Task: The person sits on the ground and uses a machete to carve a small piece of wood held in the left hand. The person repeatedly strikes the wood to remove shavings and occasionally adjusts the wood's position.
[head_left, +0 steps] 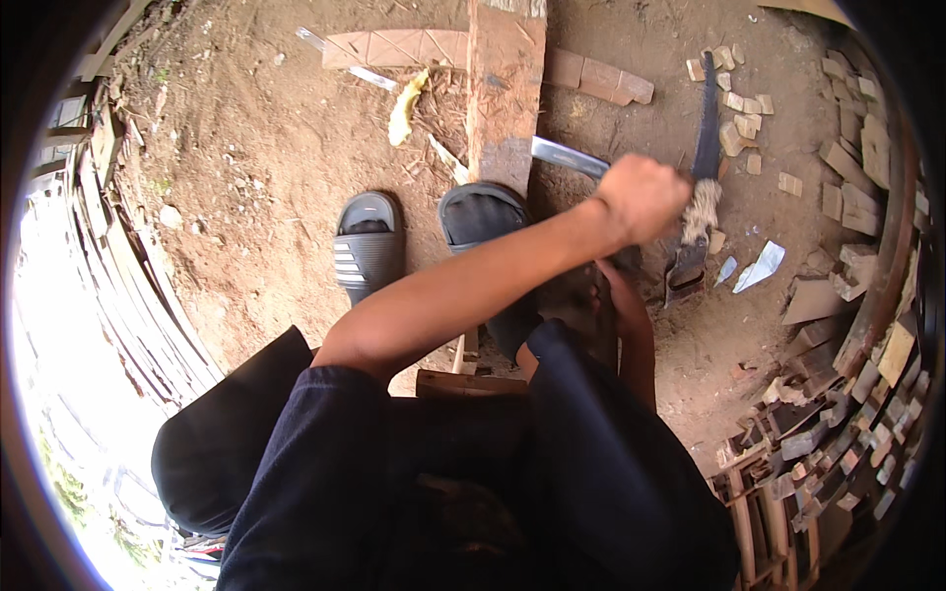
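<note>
My left forearm reaches across my right foot, and my left hand (642, 199) is a closed fist. A flat metal blade (570, 158) runs up to its knuckles; whether the fist grips its handle cannot be seen. Just below, my right hand (613, 286) is mostly hidden behind the left forearm and my knee, its fingers out of sight. Right beside the fist lies a long dark saw-like blade (707, 118) with a frayed, wrapped handle (701, 210). My right foot, in a black slide sandal (481, 212), rests against the near end of a worn wooden plank (505, 89).
A curved, scored wooden piece (399, 49) passes beneath the plank. A yellow peel-like scrap (406, 108) lies on the dirt. Small cut wood blocks (739, 123) are scattered at the right, with a bluish-white scrap (760, 267) nearer. Wood offcuts (857, 433) are heaped along the right edge.
</note>
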### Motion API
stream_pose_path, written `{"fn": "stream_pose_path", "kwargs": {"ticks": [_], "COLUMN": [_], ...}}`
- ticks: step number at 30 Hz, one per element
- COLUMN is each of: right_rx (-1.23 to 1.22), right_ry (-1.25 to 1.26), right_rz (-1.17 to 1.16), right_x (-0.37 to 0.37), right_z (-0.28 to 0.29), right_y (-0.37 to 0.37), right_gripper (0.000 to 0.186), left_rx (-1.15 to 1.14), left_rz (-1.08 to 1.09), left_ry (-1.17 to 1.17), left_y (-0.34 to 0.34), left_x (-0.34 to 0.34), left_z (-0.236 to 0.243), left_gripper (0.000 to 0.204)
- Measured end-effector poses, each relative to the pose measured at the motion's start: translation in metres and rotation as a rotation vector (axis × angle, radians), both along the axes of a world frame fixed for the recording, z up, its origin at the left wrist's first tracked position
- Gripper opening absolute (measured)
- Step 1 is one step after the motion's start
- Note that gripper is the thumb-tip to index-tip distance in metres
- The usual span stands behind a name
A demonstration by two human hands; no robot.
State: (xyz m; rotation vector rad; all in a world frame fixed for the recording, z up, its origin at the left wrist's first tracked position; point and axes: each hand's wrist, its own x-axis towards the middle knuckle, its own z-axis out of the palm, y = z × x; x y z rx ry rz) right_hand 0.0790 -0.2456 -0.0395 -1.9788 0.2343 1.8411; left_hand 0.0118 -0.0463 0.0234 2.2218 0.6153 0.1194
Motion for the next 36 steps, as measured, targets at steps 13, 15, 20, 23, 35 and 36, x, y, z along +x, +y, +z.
{"fn": "stream_pose_path", "kwargs": {"ticks": [13,15,20,23,35,36], "right_rx": [0.245,0.36,0.49,0.451,0.448,0.491], "right_ry": [-0.21,-0.277,-0.371,-0.394,-0.323,-0.319], "right_rz": [-0.426,-0.447,-0.407,-0.19,-0.29,-0.368], "right_x": [0.027,0.036,0.043,0.049,0.055,0.057], "right_z": [0.068,0.088,0.111,0.119,0.108,0.108], "right_y": [0.047,0.064,0.099,0.105,0.107,0.107], "right_gripper": [0.039,0.04,0.039,0.039,0.038,0.038], "left_rx": [-0.069,-0.103,-0.155,-0.159,-0.107,-0.102], "left_rz": [0.121,0.147,0.158,0.16,0.107,0.109], "left_ry": [0.126,0.149,0.119,0.099,0.155,0.155], "left_y": [0.031,0.037,0.038,0.034,0.03,0.03], "left_x": [0.011,0.01,0.01,0.01,0.009,0.011], "left_z": [-0.021,-0.02,-0.017,-0.021,-0.029,-0.028], "left_gripper": [0.024,0.026,0.027,0.025,0.025,0.025]}}
